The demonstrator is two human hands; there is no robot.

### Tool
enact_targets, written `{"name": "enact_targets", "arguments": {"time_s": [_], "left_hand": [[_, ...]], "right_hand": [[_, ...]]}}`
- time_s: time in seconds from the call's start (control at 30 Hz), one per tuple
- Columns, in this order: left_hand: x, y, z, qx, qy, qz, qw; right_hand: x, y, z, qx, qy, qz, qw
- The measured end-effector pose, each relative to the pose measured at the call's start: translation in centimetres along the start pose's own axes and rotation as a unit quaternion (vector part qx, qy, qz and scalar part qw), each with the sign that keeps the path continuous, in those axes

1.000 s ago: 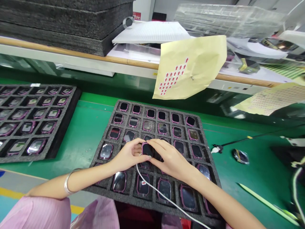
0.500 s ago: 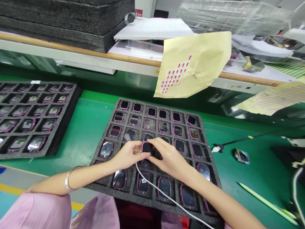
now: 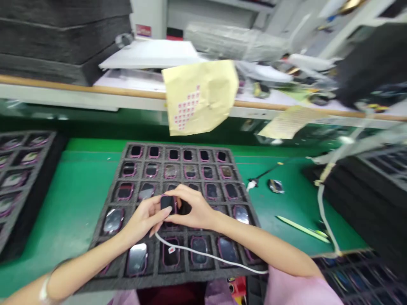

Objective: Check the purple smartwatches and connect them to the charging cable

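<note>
Left hand: your left hand (image 3: pixel 144 218) pinches the small black pink-edged smartwatch body (image 3: pixel 166 203) from its left side.
Right hand: your right hand (image 3: pixel 193 209) is curled over the same watch body, fingers closed on its right side.
Watch body: held just above the middle of the dark grey foam grid tray (image 3: pixel 127 149), over its fourth row.
Cable: a thin white cable (image 3: pixel 203 255) runs from the watch body across the front row.
Progress: judging by the tray, nearly every pocket holds a watch; only this one is out.
Surface: green surface (image 3: pixel 82 186), pale green stick (image 3: pixel 302 229) to the right.
</note>
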State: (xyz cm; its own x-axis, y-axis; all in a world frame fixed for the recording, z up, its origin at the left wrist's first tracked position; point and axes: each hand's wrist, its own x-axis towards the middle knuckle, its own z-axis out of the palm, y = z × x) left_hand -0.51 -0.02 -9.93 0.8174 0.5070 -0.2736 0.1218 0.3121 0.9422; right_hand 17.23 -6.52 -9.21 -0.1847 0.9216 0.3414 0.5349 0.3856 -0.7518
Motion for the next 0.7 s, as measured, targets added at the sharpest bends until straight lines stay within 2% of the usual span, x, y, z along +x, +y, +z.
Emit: {"name": "enact_targets", "arguments": {"time_s": [0.1, 0.27, 0.37, 0.43, 0.53, 0.6, 0.7], "left_hand": [[-0.4, -0.3, 0.5, 0.017, 0.011, -0.019, 1.0], [-0.5, -0.9, 1.2, 0.017, 0.047, -0.016, 0.999], [-0.5, -0.6, 1.3, 0.015, 0.043, -0.016, 0.999], [-0.5, -0.2, 1.2, 0.007, 0.026, -0.014, 1.0], [-0.5, 0.2, 0.8, -0.007, -0.01, 0.01, 1.0], [-0.6, 0.2, 0.6, -0.013, -0.032, 0.026, 0.999], [-0.6, 0.2, 0.2, -0.018, -0.056, 0.034, 0.998]], "right_hand": [[-0.4, -0.1, 0.2, 0.002, 0.003, -0.005, 1.0], [-1.2, 0.1, 0.8, 0.01, 0.038, 0.036, 0.999], [-1.3, 0.3, 0.9, 0.084, 0.051, 0.06, 0.993], [-1.2, 0.4, 0.7, 0.193, 0.032, 0.07, 0.978], [-0.9, 0.2, 0.0, 0.362, -0.031, 0.116, 0.924], [-0.7, -0.1, -0.4, 0.415, -0.053, 0.148, 0.896], [-0.3, -0.2, -0.7, 0.436, -0.038, 0.12, 0.891]]}}
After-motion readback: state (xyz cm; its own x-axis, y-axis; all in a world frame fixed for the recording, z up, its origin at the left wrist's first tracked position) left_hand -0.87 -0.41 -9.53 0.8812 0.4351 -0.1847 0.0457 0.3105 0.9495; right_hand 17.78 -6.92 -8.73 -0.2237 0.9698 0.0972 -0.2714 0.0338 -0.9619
